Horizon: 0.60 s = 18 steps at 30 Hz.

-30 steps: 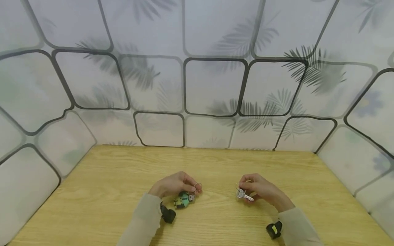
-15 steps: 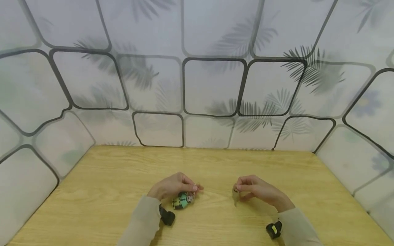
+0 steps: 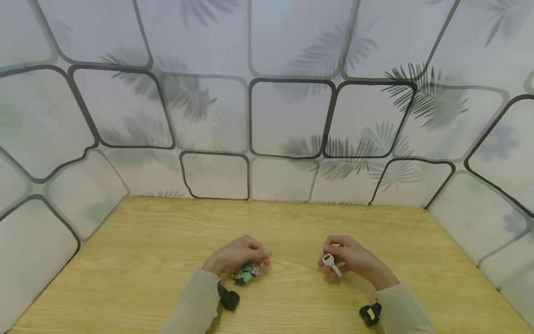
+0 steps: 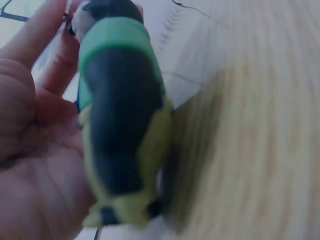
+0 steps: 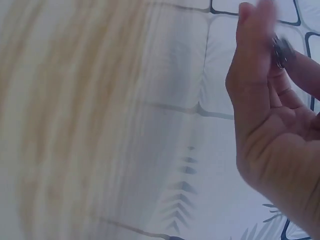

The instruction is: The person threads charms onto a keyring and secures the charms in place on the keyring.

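Note:
Near the middle of the table, my left hand (image 3: 238, 253) pinches the metal ring of a keychain (image 3: 246, 272) between thumb and fingers. A small rubbery figure in green, black and yellow hangs from it; the left wrist view shows the figure (image 4: 120, 110) close up from behind, beside the palm. Opposite, my right hand (image 3: 356, 258) holds a silver key (image 3: 332, 264) with its blade pointing down and to the right. In the right wrist view the thumb and fingers meet on a small blurred metal piece (image 5: 284, 52). A gap of bare wood separates the two hands.
The wood-grain table (image 3: 288, 222) ends at a pale cloth backdrop (image 3: 288, 116) with dark outlines and leaf prints, which also closes both sides. Black wrist cameras sit by the left cuff (image 3: 228, 298) and right cuff (image 3: 370, 314).
The key has swung from broad to edge-on and back to broad in my right fingers. The figure under my left hand has shifted and tilted slightly. Both hands stay nearly in place.

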Each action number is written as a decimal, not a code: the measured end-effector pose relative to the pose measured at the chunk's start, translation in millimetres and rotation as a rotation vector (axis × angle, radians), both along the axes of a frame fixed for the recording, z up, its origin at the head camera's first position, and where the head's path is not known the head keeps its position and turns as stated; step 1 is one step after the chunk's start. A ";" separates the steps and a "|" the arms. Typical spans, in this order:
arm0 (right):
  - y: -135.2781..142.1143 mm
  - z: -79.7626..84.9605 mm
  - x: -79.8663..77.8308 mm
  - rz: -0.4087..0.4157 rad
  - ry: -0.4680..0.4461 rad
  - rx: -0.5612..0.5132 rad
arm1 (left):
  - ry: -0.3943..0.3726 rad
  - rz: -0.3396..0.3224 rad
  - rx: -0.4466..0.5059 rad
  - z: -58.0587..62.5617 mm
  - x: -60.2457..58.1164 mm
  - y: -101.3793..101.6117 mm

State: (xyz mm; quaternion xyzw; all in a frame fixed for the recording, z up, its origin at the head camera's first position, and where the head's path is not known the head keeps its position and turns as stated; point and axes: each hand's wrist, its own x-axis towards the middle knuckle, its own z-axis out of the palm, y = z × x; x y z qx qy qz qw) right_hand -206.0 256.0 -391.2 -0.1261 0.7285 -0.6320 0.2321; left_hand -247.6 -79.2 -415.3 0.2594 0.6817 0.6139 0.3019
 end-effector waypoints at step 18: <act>-4.8 1.6 4.3 -0.031 0.046 0.150 | -0.025 -0.019 -0.059 2.8 1.8 -1.1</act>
